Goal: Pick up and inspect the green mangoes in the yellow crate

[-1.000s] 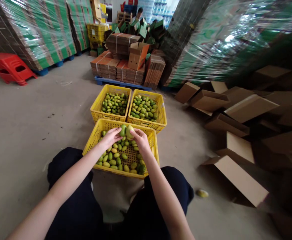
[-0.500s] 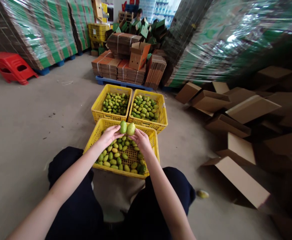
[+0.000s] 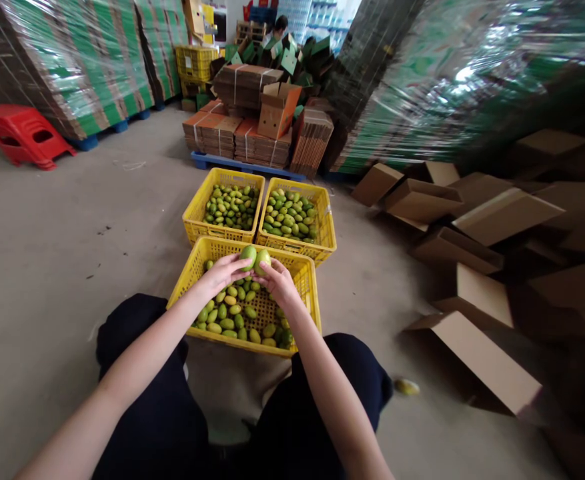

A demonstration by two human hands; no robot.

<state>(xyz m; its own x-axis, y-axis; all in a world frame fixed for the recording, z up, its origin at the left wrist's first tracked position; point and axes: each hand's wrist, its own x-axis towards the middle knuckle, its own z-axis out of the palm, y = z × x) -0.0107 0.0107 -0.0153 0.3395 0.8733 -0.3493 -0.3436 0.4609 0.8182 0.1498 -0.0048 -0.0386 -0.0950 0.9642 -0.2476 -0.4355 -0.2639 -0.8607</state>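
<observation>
My left hand is closed around a green mango. Beside it my right hand grips a paler, yellowish-green mango. The two fruits sit side by side, seemingly touching, above the near yellow crate. Inside that crate lie several loose mangoes, green and yellowish, with the slotted bottom showing in the middle. My wrists and forearms cover part of its contents.
Two more yellow crates of mangoes stand right behind. Empty cartons are heaped on the right, near a lone mango on the floor. A red stool, flattened cardboard and a person are farther off.
Both mangoes have come slightly lower and closer together. The right hand's fingers have shifted around the paler mango, and its tilt has changed. The crates have stayed put.
</observation>
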